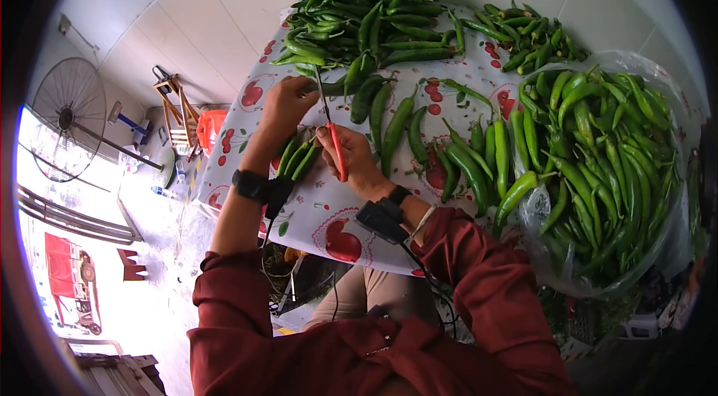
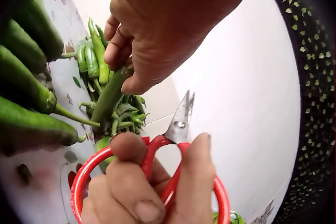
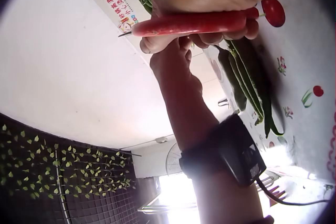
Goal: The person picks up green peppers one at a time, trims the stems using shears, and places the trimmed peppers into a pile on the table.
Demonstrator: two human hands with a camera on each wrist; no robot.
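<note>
My left hand (image 1: 288, 106) is over the far left part of the table. In the left wrist view its thumb and fingers pinch one end of a green chili pepper (image 2: 108, 97). My right hand (image 1: 357, 163) grips red-handled scissors (image 1: 338, 151), blades pointing away from me. The left wrist view shows the scissor blades (image 2: 181, 116) slightly parted, to the right of the pepper and apart from it. Several trimmed-looking peppers (image 1: 299, 160) lie together beside my left forearm. More loose peppers (image 1: 396, 127) are spread right of my right hand.
A big heap of peppers (image 1: 366, 18) stands at the back of the table, with a smaller pile (image 1: 535, 37) to its right. A clear plastic bag (image 1: 535, 205) full of peppers sits at the right. The patterned tablecloth (image 1: 307, 209) reaches the near edge. A fan (image 1: 67, 118) stands left.
</note>
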